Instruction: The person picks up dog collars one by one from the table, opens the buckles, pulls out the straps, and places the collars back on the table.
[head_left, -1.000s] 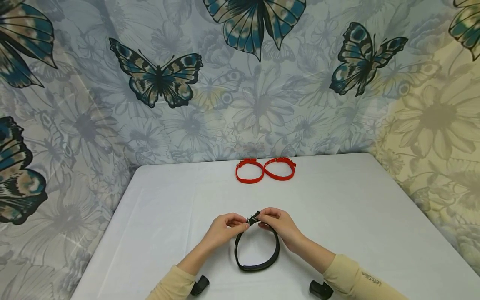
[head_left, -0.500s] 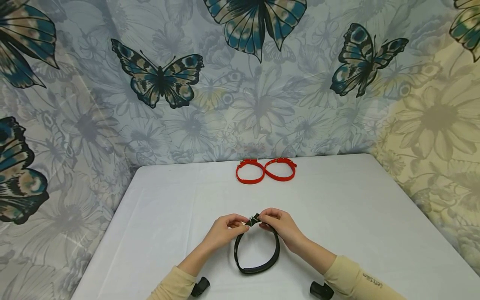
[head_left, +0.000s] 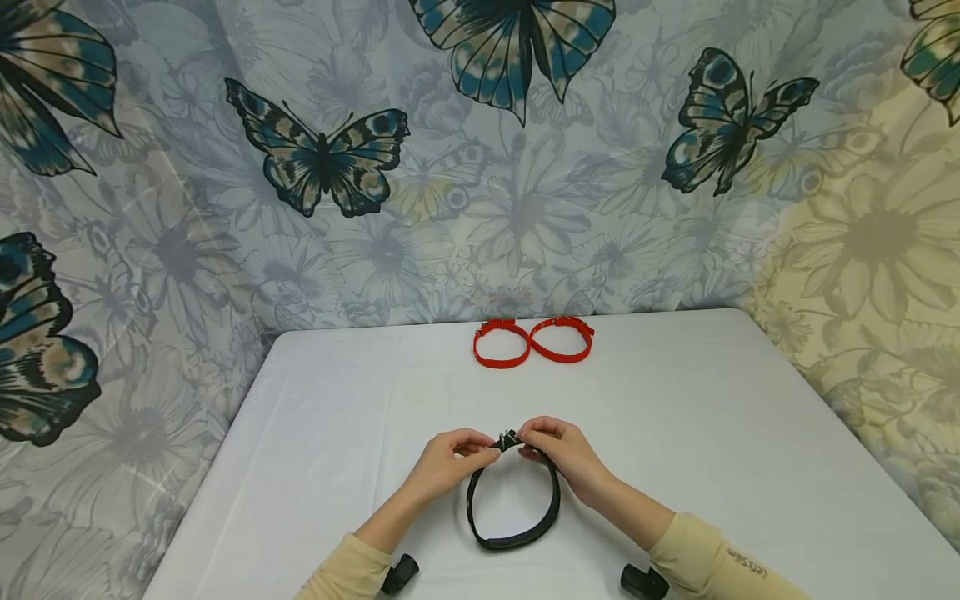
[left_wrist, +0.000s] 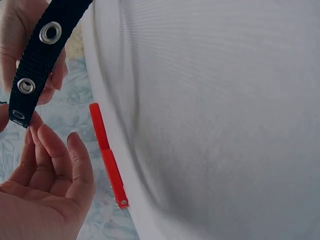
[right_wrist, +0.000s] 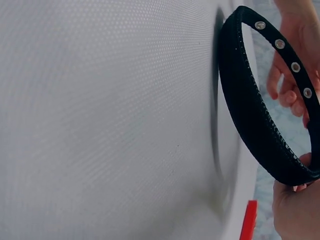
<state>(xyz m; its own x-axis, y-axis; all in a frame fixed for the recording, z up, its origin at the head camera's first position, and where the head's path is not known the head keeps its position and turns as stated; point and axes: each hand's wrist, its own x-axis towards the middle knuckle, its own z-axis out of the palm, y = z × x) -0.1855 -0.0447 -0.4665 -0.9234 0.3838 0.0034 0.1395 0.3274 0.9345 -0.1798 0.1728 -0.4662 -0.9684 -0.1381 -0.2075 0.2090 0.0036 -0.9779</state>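
Note:
A black collar point(head_left: 517, 540) with metal eyelets stands as a loop near the front middle of the white table. At the top of the loop is its metal buckle point(head_left: 507, 440), between both hands. My left hand point(head_left: 448, 461) pinches the band just left of the buckle. On the other side, my right hand point(head_left: 564, 454) pinches the collar with thumb and fingers. The left wrist view shows the eyeleted strap point(left_wrist: 41, 60) close up, and the right wrist view shows the thick, stitched part of the band point(right_wrist: 240, 95). Fingers partly hide the buckle.
Two red collars point(head_left: 501, 362) lie side by side as loops at the table's back edge. Behind them hangs a butterfly-patterned cloth point(head_left: 525, 217). A black object point(head_left: 401, 573) is at the left forearm, and another black object point(head_left: 643, 582) is by the right sleeve.
The strap end at the buckle has tilted and shows less above the fingers. The loop's lower edge sits slightly lower. Both hands stay nearly in place.

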